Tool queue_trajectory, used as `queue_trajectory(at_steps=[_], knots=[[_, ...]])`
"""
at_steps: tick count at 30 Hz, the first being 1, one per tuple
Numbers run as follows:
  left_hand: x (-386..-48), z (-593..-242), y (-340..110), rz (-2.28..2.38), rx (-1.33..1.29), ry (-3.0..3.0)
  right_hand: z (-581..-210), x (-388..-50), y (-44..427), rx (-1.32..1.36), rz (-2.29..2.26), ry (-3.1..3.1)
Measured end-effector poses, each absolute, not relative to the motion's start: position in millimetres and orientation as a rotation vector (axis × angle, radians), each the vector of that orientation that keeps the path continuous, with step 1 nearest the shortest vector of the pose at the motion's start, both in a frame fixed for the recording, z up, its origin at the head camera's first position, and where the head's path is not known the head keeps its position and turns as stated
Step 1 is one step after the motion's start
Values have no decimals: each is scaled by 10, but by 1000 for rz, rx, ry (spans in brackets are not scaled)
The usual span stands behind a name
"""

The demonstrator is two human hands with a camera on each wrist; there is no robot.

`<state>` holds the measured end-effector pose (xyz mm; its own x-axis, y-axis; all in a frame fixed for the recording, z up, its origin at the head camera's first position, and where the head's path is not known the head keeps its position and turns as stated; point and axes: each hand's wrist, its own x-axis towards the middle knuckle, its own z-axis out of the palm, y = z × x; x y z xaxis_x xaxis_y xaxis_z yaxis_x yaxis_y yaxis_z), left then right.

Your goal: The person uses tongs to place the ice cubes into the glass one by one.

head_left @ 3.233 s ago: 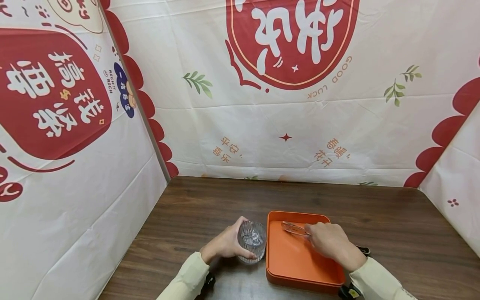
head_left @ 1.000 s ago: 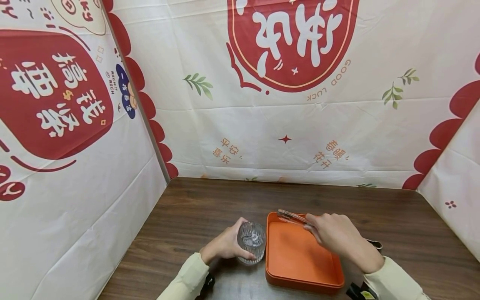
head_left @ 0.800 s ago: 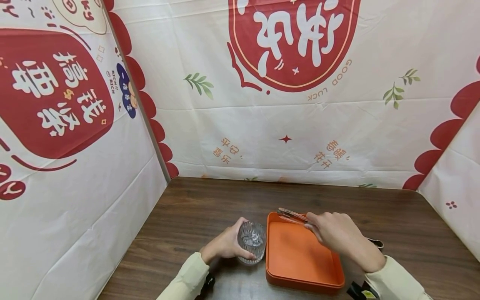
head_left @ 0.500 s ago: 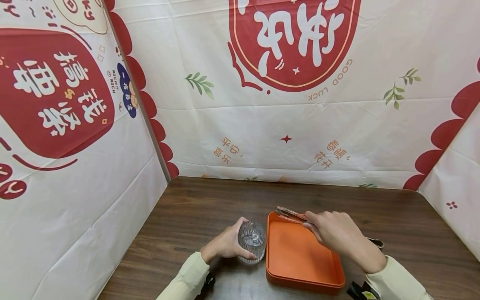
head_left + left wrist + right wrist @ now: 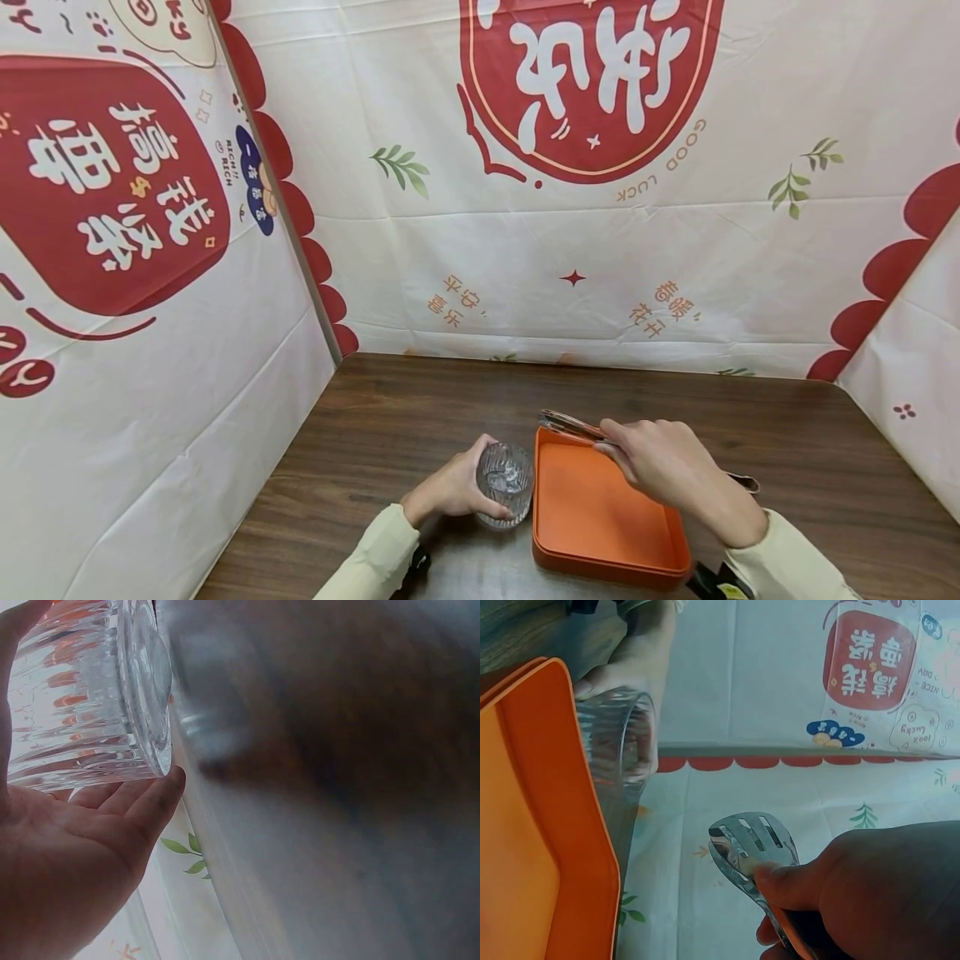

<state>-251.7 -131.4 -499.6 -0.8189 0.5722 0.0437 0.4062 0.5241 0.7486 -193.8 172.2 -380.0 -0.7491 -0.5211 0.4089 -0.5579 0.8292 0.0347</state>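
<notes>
On the table, my left hand (image 5: 453, 487) grips a clear ribbed glass (image 5: 507, 483), thumb on the near side and fingers round the far side. What the glass contains, if anything, cannot be made out. My right hand (image 5: 660, 458) holds metal serving tongs (image 5: 570, 425) above the far rim of an orange box (image 5: 600, 517). Their tips point left, towards the glass. Up close in the right wrist view, the tongs (image 5: 761, 832) have a slotted head, with the thumb pressed along them. Whether anything sits between the tongs' ends is unclear. The glass stands against the box's left side.
A dark wood-grain table (image 5: 420, 400) bears the box and glass. White printed cloth (image 5: 450, 225) hangs behind the table and along its left and right sides. A dark strap loop (image 5: 745, 482) shows beyond the right wrist.
The right hand has lifted the tongs from inside the box up over its far rim, then shifted them slightly left. The left hand and the glass have stayed put.
</notes>
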Motion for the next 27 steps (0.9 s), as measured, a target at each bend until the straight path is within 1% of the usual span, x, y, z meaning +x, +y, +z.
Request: queue_trajectory(at_steps=[27], knots=[[-2518, -4997, -1316, 1183, 822, 2552, -3722, -1927, 1384, 910, 194, -2613]])
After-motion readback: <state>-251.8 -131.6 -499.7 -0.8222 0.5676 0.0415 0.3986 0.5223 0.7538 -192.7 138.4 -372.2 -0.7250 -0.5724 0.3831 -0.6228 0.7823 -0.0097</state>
